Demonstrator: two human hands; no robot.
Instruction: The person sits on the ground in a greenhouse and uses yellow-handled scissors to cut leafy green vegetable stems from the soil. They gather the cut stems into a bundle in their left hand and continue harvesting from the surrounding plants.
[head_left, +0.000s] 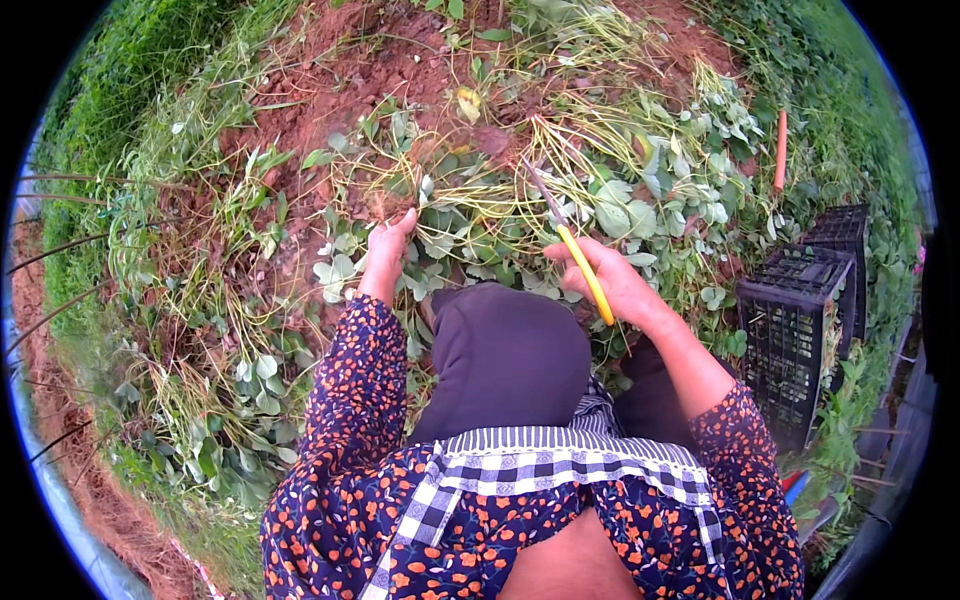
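Uprooted leafy plants with long pale stems, looking like strawberry plants (480, 202), lie over red soil before me. My left hand (390, 247) grips one such plant by its root end, its stems spreading to the right over my knee. In my right hand (611, 281) is a slim tool with yellow handles (586, 274) and a narrow dark metal blade, seemingly scissors or snips. The tip points up and left, near the stem bases of another bunch (555, 150). Whether its blades are parted cannot be told.
Black plastic crates (784, 330) stand at the right, with plant matter inside. An orange-red rod (781, 150) lies beyond them. More pulled plants (225, 427) cover the ground at the left. Thin curved rods (60, 247) stick out at the far left, by blue plastic sheeting.
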